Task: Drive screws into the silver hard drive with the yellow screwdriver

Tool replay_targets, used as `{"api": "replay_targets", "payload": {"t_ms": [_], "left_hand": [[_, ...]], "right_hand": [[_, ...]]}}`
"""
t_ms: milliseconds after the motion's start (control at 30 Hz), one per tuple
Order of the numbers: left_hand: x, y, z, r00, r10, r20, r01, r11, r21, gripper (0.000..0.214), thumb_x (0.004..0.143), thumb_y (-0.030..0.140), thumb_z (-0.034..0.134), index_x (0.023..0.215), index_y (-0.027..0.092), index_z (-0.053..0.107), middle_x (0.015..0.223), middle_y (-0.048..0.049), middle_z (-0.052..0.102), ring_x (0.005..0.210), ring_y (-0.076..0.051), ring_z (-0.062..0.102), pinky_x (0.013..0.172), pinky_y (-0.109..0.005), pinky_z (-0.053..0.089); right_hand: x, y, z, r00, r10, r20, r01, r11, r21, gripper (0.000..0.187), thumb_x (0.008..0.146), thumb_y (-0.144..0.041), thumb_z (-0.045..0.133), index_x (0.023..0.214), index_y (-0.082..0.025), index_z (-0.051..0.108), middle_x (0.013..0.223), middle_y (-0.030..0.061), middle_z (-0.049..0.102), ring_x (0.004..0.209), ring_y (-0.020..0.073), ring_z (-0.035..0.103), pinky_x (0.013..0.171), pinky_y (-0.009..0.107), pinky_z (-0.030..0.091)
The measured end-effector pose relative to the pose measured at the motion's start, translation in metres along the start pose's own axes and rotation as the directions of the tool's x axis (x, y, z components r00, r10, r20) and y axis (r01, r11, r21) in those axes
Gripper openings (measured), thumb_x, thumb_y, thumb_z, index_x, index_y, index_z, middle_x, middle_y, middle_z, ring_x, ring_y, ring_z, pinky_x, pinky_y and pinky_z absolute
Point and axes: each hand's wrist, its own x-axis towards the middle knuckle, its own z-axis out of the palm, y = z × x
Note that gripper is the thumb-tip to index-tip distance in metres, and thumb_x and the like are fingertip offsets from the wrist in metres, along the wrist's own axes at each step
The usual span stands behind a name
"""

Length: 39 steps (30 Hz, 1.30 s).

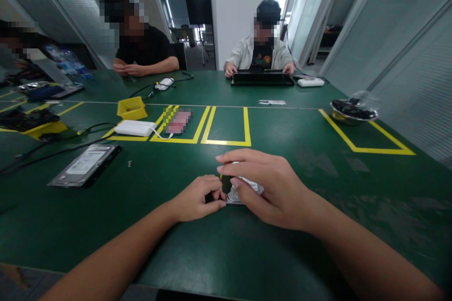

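A small silver hard drive (233, 196) with a white label lies on the green table in front of me, partly hidden beneath my right hand. My right hand (273, 188) has its thumb and fingers around the dark handle of a screwdriver (226, 185), which stands roughly upright over the drive's left side. My left hand (197, 199) is closed at the drive's left edge, thumb against the near corner and fingers curled beside the screwdriver. Its fingertips are partly hidden. To the left lies a larger hard drive (84, 165), with a few tiny screws (129, 163) on the table near it.
Beyond my hands are a yellow bin (132, 108), a white power bank (135, 127) cabled to a phone (179, 121), and yellow tape outlines (226, 142). A bowl of dark items (354, 110) stands far right. Across the table, one person holds a black panel (262, 79); others sit left.
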Motion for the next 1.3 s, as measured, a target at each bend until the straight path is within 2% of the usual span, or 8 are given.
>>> {"api": "replay_targets", "payload": {"t_ms": [100,300,467,600,733,933,1067,1300], "left_hand": [[0.0003,0.0002,-0.0001,1.0,0.02,-0.011,-0.02,1.0,-0.008,0.012,0.084,0.024,0.065,0.078,0.016,0.059,0.072,0.0016,0.057,0.068,-0.012,0.053,0.068,-0.025,0.042],[-0.0022,-0.0026,0.0019,1.0,0.024,-0.013,-0.024,0.999,0.022,0.009,0.086,0.025,0.063,0.09,0.017,0.064,0.081,-0.0008,0.063,0.078,-0.015,0.057,0.075,-0.028,0.044],[-0.0011,-0.0006,0.0011,1.0,0.018,-0.018,-0.018,1.0,-0.002,0.008,0.085,0.024,0.064,0.084,0.017,0.061,0.075,0.0007,0.06,0.073,-0.014,0.055,0.071,-0.027,0.043],[0.0002,0.001,0.0004,0.999,0.028,-0.038,-0.029,0.999,-0.024,0.015,0.083,0.022,0.066,0.074,0.016,0.056,0.072,0.0018,0.057,0.069,-0.012,0.052,0.068,-0.025,0.041],[0.0005,0.0016,-0.0003,1.0,0.019,-0.024,-0.02,0.999,-0.025,0.008,0.082,0.021,0.066,0.079,0.017,0.06,0.071,0.0029,0.055,0.067,-0.012,0.051,0.069,-0.025,0.041],[-0.0005,0.0005,-0.0003,1.0,-0.002,-0.001,0.002,1.0,-0.023,0.006,0.083,0.022,0.065,0.086,0.017,0.063,0.072,0.0023,0.057,0.07,-0.013,0.054,0.071,-0.026,0.041],[-0.0009,0.0,0.0002,1.0,0.008,-0.02,-0.008,1.0,0.002,0.007,0.083,0.024,0.065,0.086,0.017,0.063,0.074,0.0011,0.058,0.072,-0.014,0.053,0.07,-0.026,0.041],[0.0001,0.0015,-0.001,0.999,0.022,-0.023,-0.023,1.0,-0.011,0.007,0.084,0.023,0.065,0.082,0.017,0.062,0.07,0.0024,0.056,0.068,-0.012,0.052,0.069,-0.026,0.041]], "right_hand": [[-0.0001,0.0013,0.0,1.0,-0.019,0.017,0.018,1.0,0.025,0.028,0.091,-0.005,0.048,0.114,-0.004,0.063,0.117,0.0135,0.065,0.113,0.0172,0.059,0.1,0.031,0.048],[0.0031,0.0005,-0.0019,0.998,0.041,0.048,-0.038,0.997,-0.065,0.013,0.095,-0.018,0.056,0.095,-0.011,0.067,0.099,0.0086,0.063,0.094,0.0153,0.058,0.082,0.028,0.05],[0.0018,-0.0012,-0.0021,0.999,0.032,0.004,-0.031,0.999,-0.009,0.022,0.091,-0.011,0.05,0.106,-0.012,0.065,0.115,0.0115,0.064,0.108,0.0171,0.06,0.093,0.032,0.051],[0.0011,0.0005,-0.0013,1.0,-0.004,0.017,0.003,1.0,0.008,0.029,0.09,-0.007,0.046,0.112,-0.011,0.064,0.115,0.0111,0.066,0.111,0.0174,0.06,0.096,0.034,0.051],[0.0012,0.0029,-0.0002,1.0,0.008,-0.005,-0.008,1.0,-0.029,0.022,0.092,-0.01,0.049,0.108,-0.012,0.064,0.109,0.0092,0.067,0.105,0.0174,0.06,0.096,0.035,0.05],[0.0019,0.0021,-0.0011,0.999,0.011,0.034,-0.009,0.999,-0.053,0.015,0.095,-0.014,0.052,0.104,-0.013,0.064,0.107,0.0083,0.066,0.104,0.0167,0.059,0.093,0.031,0.049],[0.0018,0.0004,-0.0025,0.999,0.039,0.029,-0.038,0.999,-0.029,0.017,0.093,-0.013,0.053,0.105,-0.012,0.065,0.113,0.0097,0.066,0.109,0.0164,0.06,0.095,0.03,0.05],[0.0014,0.001,-0.0017,0.999,0.025,0.031,-0.024,1.0,-0.019,0.022,0.092,-0.01,0.05,0.109,-0.014,0.064,0.113,0.0083,0.068,0.111,0.0168,0.061,0.098,0.034,0.05]]}}
